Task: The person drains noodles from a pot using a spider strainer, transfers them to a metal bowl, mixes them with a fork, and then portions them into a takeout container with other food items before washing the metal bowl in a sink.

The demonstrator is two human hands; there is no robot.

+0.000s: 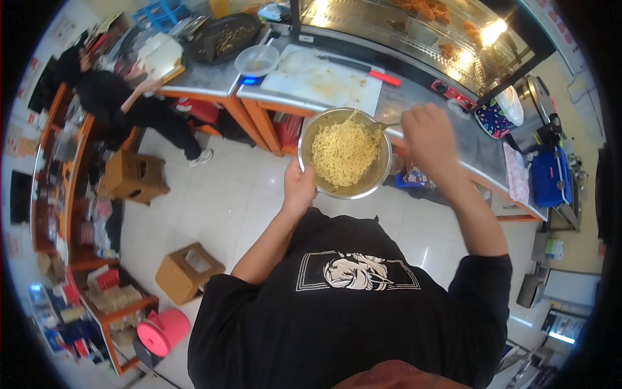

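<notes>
Your left hand (299, 187) is gripping the bowl (345, 153) rim from below; your right hand (427, 133), fisted on the fork (383, 126), is reaching into the noodles (343, 152) from the right.

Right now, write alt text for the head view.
A person's left hand holds a metal bowl of yellow noodles while the right hand works a metal utensil in them. Behind is a counter with a white cutting board.

Single head-worn fisheye view, looking steeply down the person's torso at a close-held steel bowl (346, 153); counter (414, 97) and floor beyond; rim detail probably distorted.
</notes>
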